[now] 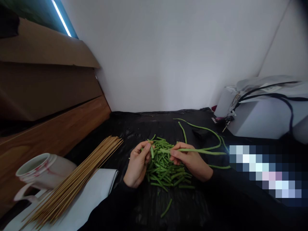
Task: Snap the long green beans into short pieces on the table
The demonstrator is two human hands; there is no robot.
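Note:
My left hand is closed in a pinch on one end of a long green bean. My right hand grips the same bean a little further along; the rest of it trails off to the right. Both hands hover just above a pile of short cut bean pieces on the black plastic sheet. Other whole long beans lie curled behind my right hand.
A bundle of bamboo skewers lies on white paper at the left, beside a white mug. Wooden boards line the left side. A white box with black cables stands at the right.

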